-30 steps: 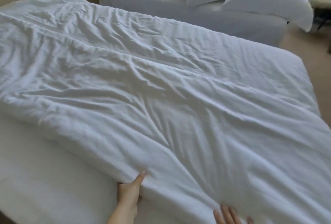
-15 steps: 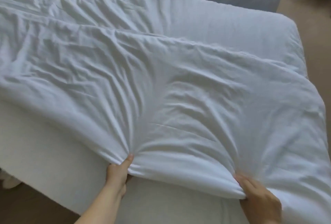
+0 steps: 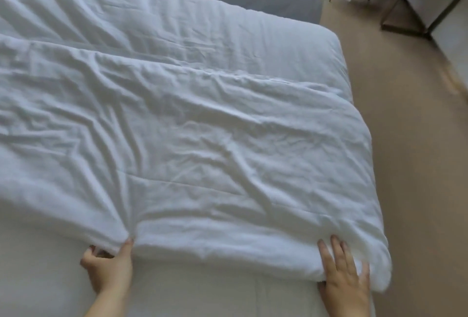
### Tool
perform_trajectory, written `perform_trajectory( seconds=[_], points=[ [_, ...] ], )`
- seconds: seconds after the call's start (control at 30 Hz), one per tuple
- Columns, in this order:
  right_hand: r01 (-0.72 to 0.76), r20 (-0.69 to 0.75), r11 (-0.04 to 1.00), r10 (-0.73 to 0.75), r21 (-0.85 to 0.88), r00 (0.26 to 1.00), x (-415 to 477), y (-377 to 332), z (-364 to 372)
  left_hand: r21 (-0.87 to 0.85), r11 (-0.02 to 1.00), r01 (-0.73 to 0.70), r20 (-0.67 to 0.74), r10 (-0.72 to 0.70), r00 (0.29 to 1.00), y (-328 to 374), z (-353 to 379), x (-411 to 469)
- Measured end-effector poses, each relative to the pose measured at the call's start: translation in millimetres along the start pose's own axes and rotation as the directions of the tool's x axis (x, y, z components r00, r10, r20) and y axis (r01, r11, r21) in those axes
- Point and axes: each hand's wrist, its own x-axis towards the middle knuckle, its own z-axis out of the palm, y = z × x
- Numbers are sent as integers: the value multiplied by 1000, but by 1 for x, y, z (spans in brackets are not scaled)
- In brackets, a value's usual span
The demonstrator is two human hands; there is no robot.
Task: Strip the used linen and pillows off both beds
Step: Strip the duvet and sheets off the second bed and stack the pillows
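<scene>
Left hand (image 3: 109, 268) thumb and curled fingers pinch the near edge of the duvet (image 3: 202, 152), right hand (image 3: 344, 276) fingers flat on its corner, duvet rumpled across the near bed's mattress (image 3: 202, 291); best close the right too, then haul both sides evenly.

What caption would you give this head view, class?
Left hand pinches the near edge of a rumpled white quilted duvet; right hand rests on it.
</scene>
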Motion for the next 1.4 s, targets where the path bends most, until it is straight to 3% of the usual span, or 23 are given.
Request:
perform_trajectory(
  seconds=[0.07,0.1,0.17,0.2,0.23,0.27,0.33,0.4,0.43,0.47,0.53,0.6,0.73,0.8,0.9,1.0,1.13,1.27,1.4],
  points=[
    [-62,55,998,61,24,997,6,25,-5,188,932,-311,-5,318,948,-3,8,-34],
    [-62,102,996,56,62,993,8,37,-5,264,823,-502,33,513,858,-9,17,-56],
    [-94,222,984,59,150,973,11,53,-16,265,502,-823,221,799,559,-23,48,-101],
    [-95,253,981,50,169,966,13,55,-25,191,359,-913,318,858,404,-28,70,-126],
    [-43,262,983,-6,180,965,15,62,-27,123,276,-953,433,849,302,-32,93,-152],
    [27,299,983,-81,180,951,17,69,-30,77,242,-967,554,796,244,-32,118,-179],
    [106,280,973,-162,203,946,15,83,-33,158,266,-951,706,642,297,-26,164,-235],
    [143,288,960,-212,242,934,14,108,-45,446,304,-842,627,565,536,-30,205,-282],
    [184,274,945,-259,271,926,17,120,-47,581,325,-746,594,458,662,-32,217,-299],
    [228,318,932,-315,282,894,15,137,-47,662,323,-676,562,383,733,-33,226,-312],
    [209,272,905,-320,370,908,15,173,-63,739,325,-590,505,313,805,-29,234,-329],
    [184,313,894,-327,409,892,11,218,-73,766,328,-554,482,278,831,-24,236,-341],
    [158,205,876,-277,456,939,45,269,-97,744,400,-535,459,276,844,-18,242,-348],
    [211,193,872,-322,442,927,73,287,-112,714,465,-523,432,295,852,-16,244,-348],
    [251,217,908,-334,336,917,114,314,-117,630,589,-507,294,423,857,-2,258,-347],
    [231,284,907,-339,352,897,160,336,-113,531,675,-513,226,470,853,31,294,-336],
    [283,339,915,-374,288,863,259,348,-93,437,652,-620,316,534,784,113,372,-303],
    [206,422,928,-329,312,845,366,361,-72,447,686,-574,277,504,818,200,438,-271],
    [91,432,928,-252,360,866,465,372,-48,464,656,-596,283,527,801,277,494,-232]
  ],
)
